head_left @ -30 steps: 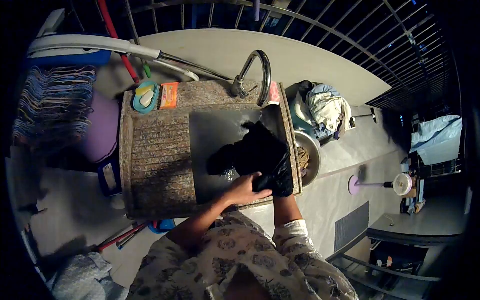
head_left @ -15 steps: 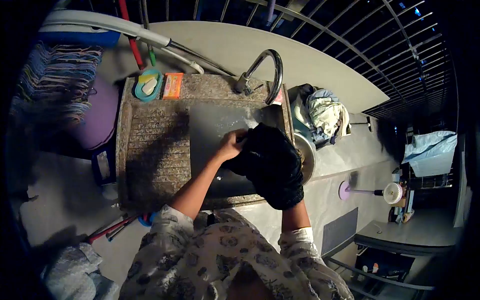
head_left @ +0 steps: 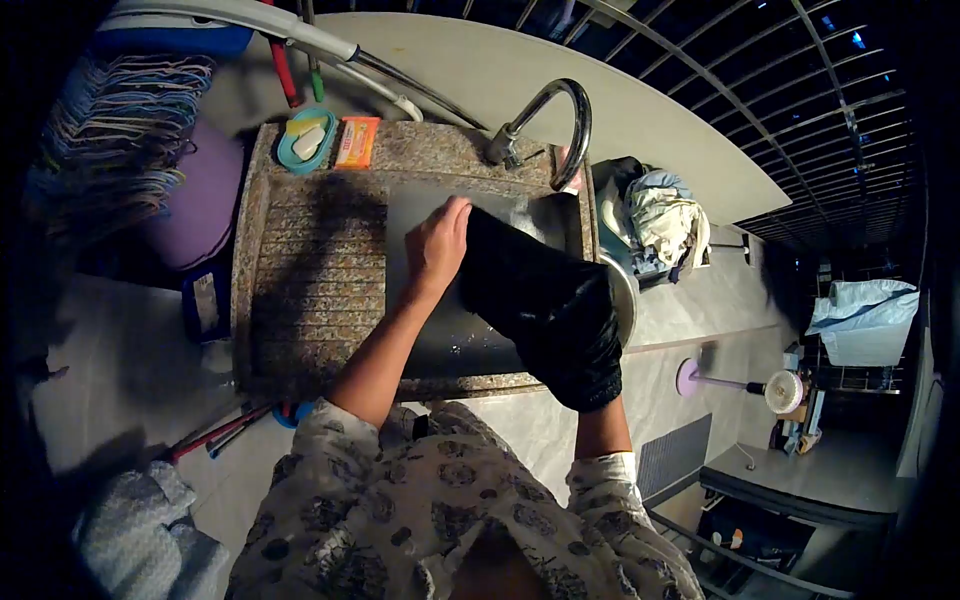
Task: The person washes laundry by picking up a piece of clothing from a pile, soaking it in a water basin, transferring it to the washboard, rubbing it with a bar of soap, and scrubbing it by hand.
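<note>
A dark, soft black garment (head_left: pixel 545 300) is stretched over the sink (head_left: pixel 420 350). At its upper left edge my left hand (head_left: pixel 440 245) pinches the cloth, with the fingers closed on it. My right forearm goes into the garment's gathered opening, and the cloth covers my right hand and its fingers completely. A curved metal faucet (head_left: pixel 572 95) stands behind the garment, at the back of the sink.
A teal soap dish (head_left: pixel 290 160) and an orange packet (head_left: pixel 357 143) lie on the granite-patterned counter (head_left: pixel 310 270). Piled laundry (head_left: pixel 668 220) sits right of the sink, beside a metal basin (head_left: pixel 626 300). Hangers (head_left: pixel 130 130) and a purple tub (head_left: pixel 195 205) are at left.
My left hand has moved up and left, drawing the garment's edge out straighter. The bunched cloth is now stretched between my left hand and right forearm.
</note>
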Demonstrator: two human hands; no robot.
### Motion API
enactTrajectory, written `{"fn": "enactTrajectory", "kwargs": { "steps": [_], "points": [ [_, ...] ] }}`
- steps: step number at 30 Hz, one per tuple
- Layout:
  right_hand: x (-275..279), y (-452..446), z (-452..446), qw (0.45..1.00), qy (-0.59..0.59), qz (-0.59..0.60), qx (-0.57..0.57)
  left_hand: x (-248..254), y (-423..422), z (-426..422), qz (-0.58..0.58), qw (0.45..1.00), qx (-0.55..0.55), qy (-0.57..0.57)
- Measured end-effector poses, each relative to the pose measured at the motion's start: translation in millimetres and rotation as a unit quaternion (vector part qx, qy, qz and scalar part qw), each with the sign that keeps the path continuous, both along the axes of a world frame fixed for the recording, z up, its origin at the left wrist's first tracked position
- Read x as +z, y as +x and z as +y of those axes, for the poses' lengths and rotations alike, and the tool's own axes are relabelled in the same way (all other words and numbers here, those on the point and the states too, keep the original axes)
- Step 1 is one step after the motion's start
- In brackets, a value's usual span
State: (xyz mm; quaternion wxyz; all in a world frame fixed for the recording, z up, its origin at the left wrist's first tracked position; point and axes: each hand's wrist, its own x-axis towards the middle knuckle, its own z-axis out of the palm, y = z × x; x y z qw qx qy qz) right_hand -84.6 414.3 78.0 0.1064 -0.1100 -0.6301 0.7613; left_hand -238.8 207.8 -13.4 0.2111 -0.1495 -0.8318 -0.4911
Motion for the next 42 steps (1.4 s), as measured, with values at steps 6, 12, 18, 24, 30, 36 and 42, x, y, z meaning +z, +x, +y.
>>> {"fn": "enactTrajectory", "kwargs": {
  "steps": [6,12,18,24,30,36,42],
  "points": [
    [-3.9,0.8,-5.4,1.000,-0.007,0.000,0.001,47.7,-22.4,1.4,0.029,0.999,-0.004,-0.033],
    [-5.4,-2.1,-9.7,1.000,-0.014,0.003,0.002,-11.0,-58.6,1.1,-0.406,0.838,-0.250,0.265],
    [-6.6,-4.6,-10.0,1.000,-0.015,0.002,-0.001,-103.2,-4.6,1.8,-0.565,0.673,-0.399,0.261],
    [-10.9,-9.6,-10.9,1.000,-0.021,-0.001,0.002,-92.6,43.1,18.4,-0.511,0.737,-0.437,0.068],
    [-7.1,-6.7,-0.1,1.000,-0.017,-0.002,-0.004,-112.6,29.1,7.5,-0.483,0.791,-0.366,0.083],
    [-5.8,-7.8,10.6,1.000,-0.014,-0.002,-0.009,-80.1,-2.0,-11.7,-0.323,0.889,-0.204,0.253],
    [-5.9,-6.2,17.9,1.000,-0.016,-0.003,-0.008,2.6,-18.8,-1.7,-0.294,0.877,-0.144,0.352]
  ]
}}
